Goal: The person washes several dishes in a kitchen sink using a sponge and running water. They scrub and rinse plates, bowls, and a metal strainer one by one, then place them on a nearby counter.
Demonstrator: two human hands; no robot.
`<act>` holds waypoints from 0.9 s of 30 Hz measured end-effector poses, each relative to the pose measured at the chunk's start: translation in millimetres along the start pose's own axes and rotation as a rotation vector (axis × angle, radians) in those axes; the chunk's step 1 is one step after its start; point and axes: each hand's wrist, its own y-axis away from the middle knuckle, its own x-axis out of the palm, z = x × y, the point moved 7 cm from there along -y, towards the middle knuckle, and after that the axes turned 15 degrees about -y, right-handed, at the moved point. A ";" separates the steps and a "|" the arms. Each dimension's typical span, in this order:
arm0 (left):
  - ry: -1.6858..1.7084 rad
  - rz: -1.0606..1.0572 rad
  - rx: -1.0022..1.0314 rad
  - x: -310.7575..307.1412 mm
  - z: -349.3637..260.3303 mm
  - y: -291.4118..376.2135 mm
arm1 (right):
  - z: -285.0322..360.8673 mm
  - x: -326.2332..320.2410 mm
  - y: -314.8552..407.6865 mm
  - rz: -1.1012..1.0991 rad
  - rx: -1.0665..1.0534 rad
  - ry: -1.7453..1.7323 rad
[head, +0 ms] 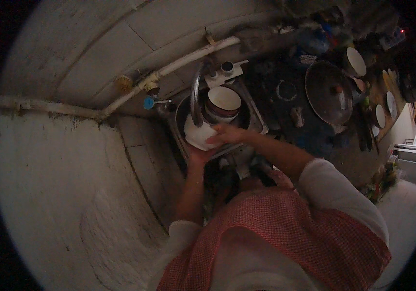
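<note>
My left hand [200,154] is under and around the near side of a white bowl [197,135], gripping it over a metal sink. The fingers of my right hand [228,134] lie on the same bowl's right side; whether a cloth is between them cannot be made out. A curved metal faucet [195,91] reaches down over the bowl. Just beyond my right hand, stacked bowls [224,98] stand in a round basin [246,116] set in the sink [258,112].
Behind the sink stands a white holder [226,78] with a dark round opening, below a wall pipe [193,56]. A blue-headed brush [149,102] is at the left. On the right are a large glass lid [329,92], a white bowl [356,61] and several dishes.
</note>
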 end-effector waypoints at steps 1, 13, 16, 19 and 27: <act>-0.047 -0.246 0.030 -31.1 19.5 8.3 | 2.1 10.7 3.5 -0.003 -0.066 0.076; -0.686 -0.824 0.003 -51.1 0.4 40.9 | -9.8 32.1 24.6 0.070 -0.438 0.915; -0.602 -0.759 -0.022 -38.6 -3.4 27.8 | -19.0 6.7 34.2 0.082 -0.463 0.866; -0.684 -0.685 0.004 13.6 -18.3 28.1 | 14.3 -17.9 47.3 -0.006 -0.064 0.169; -1.115 -0.871 -0.174 -66.2 -23.0 36.9 | 7.3 -86.6 144.2 -0.359 -0.126 -1.470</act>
